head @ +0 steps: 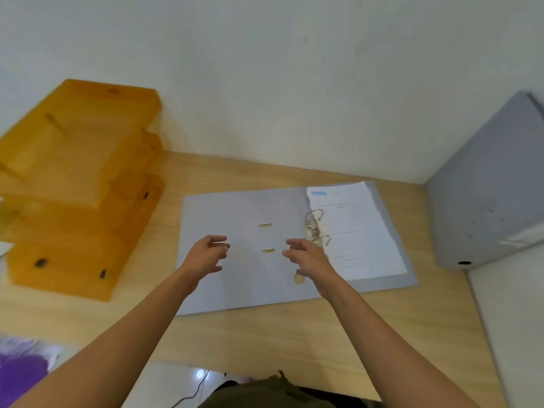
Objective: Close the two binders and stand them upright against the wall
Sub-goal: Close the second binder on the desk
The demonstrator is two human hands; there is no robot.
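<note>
A grey lever-arch binder [244,278] lies open and flat on the wooden desk [265,334], with its metal rings [316,228] and a stack of white sheets [359,231] on its right half. A second grey binder [482,195] is closed and stands on edge at the far right, leaning in the corner against the wall. My left hand [206,254] hovers over the open binder's left cover, fingers apart and empty. Beside the rings, my right hand [309,257] is held above the binder's middle, also empty with its fingers spread.
An orange three-tier letter tray [79,187] stands at the left of the desk against the white wall [279,83]. Something purple [20,375] lies at the lower left edge. A white side panel [512,319] borders the desk on the right.
</note>
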